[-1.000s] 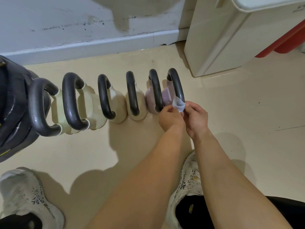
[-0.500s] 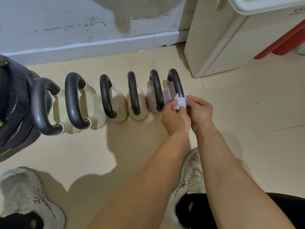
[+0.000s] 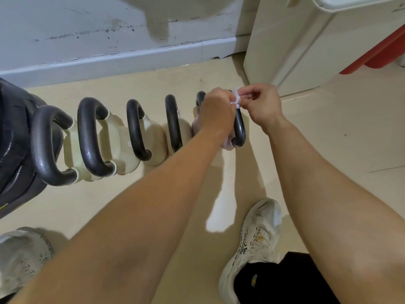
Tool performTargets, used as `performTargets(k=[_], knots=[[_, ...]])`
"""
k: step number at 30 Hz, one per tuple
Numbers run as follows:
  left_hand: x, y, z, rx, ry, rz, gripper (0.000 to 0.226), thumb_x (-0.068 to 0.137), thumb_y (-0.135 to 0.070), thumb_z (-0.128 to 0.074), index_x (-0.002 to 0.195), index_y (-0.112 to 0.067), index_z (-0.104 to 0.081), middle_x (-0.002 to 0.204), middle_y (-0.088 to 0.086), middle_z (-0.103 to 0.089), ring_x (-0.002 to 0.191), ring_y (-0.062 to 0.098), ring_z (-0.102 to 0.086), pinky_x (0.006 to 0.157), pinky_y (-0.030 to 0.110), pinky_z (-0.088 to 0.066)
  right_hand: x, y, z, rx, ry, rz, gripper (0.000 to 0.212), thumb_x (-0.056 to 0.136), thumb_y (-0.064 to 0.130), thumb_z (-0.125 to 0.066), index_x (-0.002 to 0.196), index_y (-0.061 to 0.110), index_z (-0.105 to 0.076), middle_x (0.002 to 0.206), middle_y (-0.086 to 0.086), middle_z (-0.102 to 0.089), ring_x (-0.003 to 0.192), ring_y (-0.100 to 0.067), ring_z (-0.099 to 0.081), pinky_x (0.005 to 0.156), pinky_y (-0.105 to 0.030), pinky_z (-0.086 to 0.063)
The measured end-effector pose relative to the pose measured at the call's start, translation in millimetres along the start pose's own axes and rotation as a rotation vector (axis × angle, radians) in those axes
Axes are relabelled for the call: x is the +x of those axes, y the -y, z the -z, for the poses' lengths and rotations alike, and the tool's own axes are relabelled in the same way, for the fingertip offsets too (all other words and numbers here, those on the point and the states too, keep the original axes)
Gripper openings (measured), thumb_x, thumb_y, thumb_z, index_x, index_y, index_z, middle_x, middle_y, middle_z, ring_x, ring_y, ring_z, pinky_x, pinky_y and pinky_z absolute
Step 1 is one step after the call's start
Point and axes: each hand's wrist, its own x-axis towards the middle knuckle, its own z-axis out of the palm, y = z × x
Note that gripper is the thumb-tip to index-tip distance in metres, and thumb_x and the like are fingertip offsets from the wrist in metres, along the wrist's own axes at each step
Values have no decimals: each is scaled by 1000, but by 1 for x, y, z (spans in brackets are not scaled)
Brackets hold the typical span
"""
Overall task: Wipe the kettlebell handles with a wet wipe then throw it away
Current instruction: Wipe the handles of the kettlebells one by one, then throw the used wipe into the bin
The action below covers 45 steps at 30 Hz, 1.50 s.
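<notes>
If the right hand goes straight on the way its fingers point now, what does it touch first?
The right hand points left, toward the left hand. It would likely meet the wet wipe pinched between them, then the left hand's fingers; depth is unclear.

The floor was pale beige and smooth. A row of kettlebells stood on it, running from left to right parallel to the grey baseboard, their dark handles upright. A cream cabinet stood at the far right corner. Two white sneakers rested on the near floor.
</notes>
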Motion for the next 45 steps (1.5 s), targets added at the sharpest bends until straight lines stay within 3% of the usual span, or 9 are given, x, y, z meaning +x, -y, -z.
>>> performTargets(k=[5, 16, 22, 25, 28, 33, 38, 41, 45], knots=[[52, -9, 16, 72, 103, 17, 15, 92, -14, -61, 97, -14, -75, 100, 2, -68, 80, 13, -61, 69, 20, -45, 45, -1, -12, 16, 58, 14, 19, 86, -3, -74, 85, 16, -74, 76, -3, -69, 76, -16, -67, 88, -37, -62], [97, -18, 14, 312, 411, -17, 23, 92, -12, -63, 114, -8, -67, 107, 9, -68, 97, 25, -65, 85, 31, -54, 66, -22, -29, 11, 72, -188, 31, 87, -7, -56, 73, 14, -74, 85, -25, -74, 92, -51, -71, 81, -57, -61], [92, -34, 20, 187, 391, 88, 14, 93, -14, -63, 88, -1, -63, 94, 14, -63, 85, 24, -62, 77, 25, -50, 52, -8, -16, 179, 69, -194, 20, 82, -12, -63, 92, -1, -76, 98, -30, -73, 96, -46, -72, 86, -51, -62], [66, -30, 25, 71, 256, 73, 21, 94, -20, -59, 104, -5, -70, 104, 11, -66, 97, 25, -62, 86, 33, -50, 33, -2, -8, 265, 41, -139, 18, 81, -9, -71, 96, -1, -74, 79, -14, -74, 78, -28, -70, 84, -41, -62], [13, -16, 22, -22, 186, 12, 16, 90, -19, -59, 95, -28, -71, 110, 1, -67, 104, 23, -62, 92, 36, -51, 0, -4, -2, 285, 12, -102, 23, 80, -11, -71, 89, 10, -73, 64, 3, -68, 69, -17, -65, 83, -36, -61], [-69, -7, -7, 17, 94, -123, 25, 94, -16, -57, 118, -12, -64, 129, 6, -52, 108, 21, -60, 88, 24, -44, -69, -25, 0, 231, -114, -153, 21, 84, -7, -67, 93, 12, -71, 83, -2, -70, 81, -19, -69, 80, -35, -60], [-126, 9, -16, 79, 309, 6, 38, 90, -13, -58, 128, -12, -53, 132, 9, -50, 111, 29, -59, 91, 40, -50, -116, -50, 3, -29, -85, -300, 28, 86, -2, -54, 80, 21, -69, 84, 4, -69, 85, -19, -66, 81, -31, -55], [-146, 6, 3, 86, 433, 82, 40, 90, -12, -57, 129, -11, -51, 127, 9, -60, 115, 27, -59, 92, 38, -50, -134, -41, 8, 83, -58, -396, 25, 84, -6, -57, 91, 14, -72, 82, -3, -68, 79, -23, -62, 82, -36, -56], [-155, 7, 31, -89, 329, 139, 56, 82, -19, -61, 134, -28, -41, 115, 6, -64, 104, 30, -65, 87, 44, -54, -159, 17, 13, 348, 70, -376, 27, 86, -13, -55, 95, 9, -68, 85, -15, -66, 71, -25, -59, 73, -37, -55]])
